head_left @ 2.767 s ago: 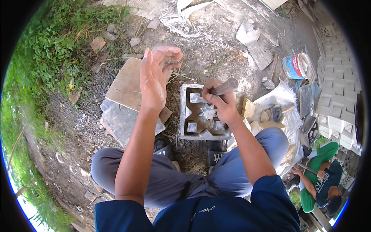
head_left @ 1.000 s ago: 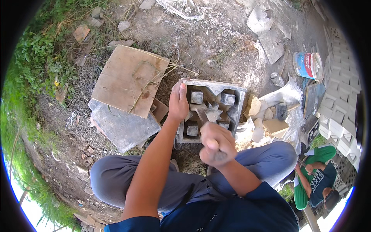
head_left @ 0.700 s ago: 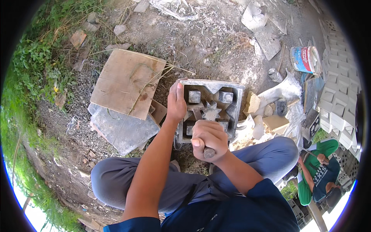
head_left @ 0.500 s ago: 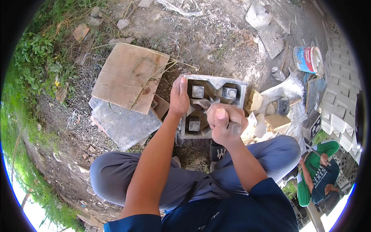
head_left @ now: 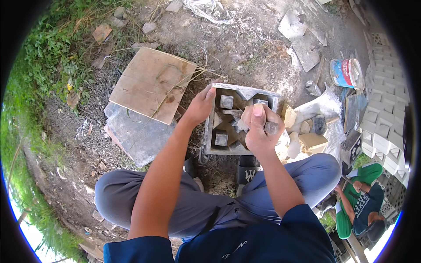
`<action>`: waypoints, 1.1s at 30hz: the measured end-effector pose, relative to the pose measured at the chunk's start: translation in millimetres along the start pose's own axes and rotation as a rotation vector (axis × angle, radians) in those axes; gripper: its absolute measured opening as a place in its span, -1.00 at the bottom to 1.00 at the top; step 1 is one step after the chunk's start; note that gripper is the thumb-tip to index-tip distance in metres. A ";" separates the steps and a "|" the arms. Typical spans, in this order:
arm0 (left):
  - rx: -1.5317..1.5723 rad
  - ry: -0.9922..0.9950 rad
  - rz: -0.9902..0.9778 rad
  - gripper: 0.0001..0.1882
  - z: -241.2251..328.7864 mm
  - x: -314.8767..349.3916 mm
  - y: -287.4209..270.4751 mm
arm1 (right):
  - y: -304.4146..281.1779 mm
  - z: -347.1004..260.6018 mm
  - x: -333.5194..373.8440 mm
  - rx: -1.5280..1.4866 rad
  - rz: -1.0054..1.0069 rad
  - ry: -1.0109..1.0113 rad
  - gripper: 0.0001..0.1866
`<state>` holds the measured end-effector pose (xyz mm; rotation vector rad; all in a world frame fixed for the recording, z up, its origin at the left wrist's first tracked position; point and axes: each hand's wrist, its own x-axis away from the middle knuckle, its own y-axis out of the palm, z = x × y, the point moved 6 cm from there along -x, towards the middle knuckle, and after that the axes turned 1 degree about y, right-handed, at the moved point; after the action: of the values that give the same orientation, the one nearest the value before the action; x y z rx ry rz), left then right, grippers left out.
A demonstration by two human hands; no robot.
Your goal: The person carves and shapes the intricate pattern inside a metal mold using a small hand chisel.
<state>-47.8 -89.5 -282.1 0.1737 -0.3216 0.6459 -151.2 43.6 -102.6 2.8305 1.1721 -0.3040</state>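
Note:
In front of me, between my feet, a square grey mould (head_left: 258, 92) stands with its open face up. Several square posts and angled walls show inside it. My left hand (head_left: 201, 106) is closed on the mould's left edge, near the far corner. My right hand (head_left: 262, 127) makes a fist above the mould's right half, around the handle of a hand tool. A rounded handle end (head_left: 271, 128) pokes out beside the thumb. Next to the fist, a pale pointed piece (head_left: 241, 125) shows inside the mould; whether it belongs to the tool I cannot tell.
A brown board (head_left: 153, 83) lies on a grey sheet (head_left: 136, 136) at left. Broken yellowish pieces (head_left: 313, 142) lie on a white plastic sack (head_left: 326, 103) at right, below a paint bucket (head_left: 344, 73). Stacked pale blocks (head_left: 381, 118) line the far right, near a seated person (head_left: 368, 208).
My right fist has shifted slightly right and up, uncovering more of the mould's middle. The left hand stays on the edge, and the mould is tilted a little differently in view.

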 end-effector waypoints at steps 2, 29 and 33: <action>-0.031 -0.070 -0.066 -0.42 2.0 0.5 -18.1 | 1.4 5.8 -3.2 0.044 -0.009 0.051 -0.62; -0.618 -0.197 -0.551 0.65 3.0 36.8 -4.9 | 33.5 -4.7 5.4 0.207 -0.213 -0.184 -0.61; -0.624 -0.156 -0.528 0.67 -6.3 37.2 -11.5 | 23.7 -1.9 -7.3 0.129 -0.278 0.030 -0.53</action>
<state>-11.3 -76.1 -275.7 -0.2867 -0.5864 -0.0092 -139.3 22.0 -99.7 2.7828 1.6112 -0.3642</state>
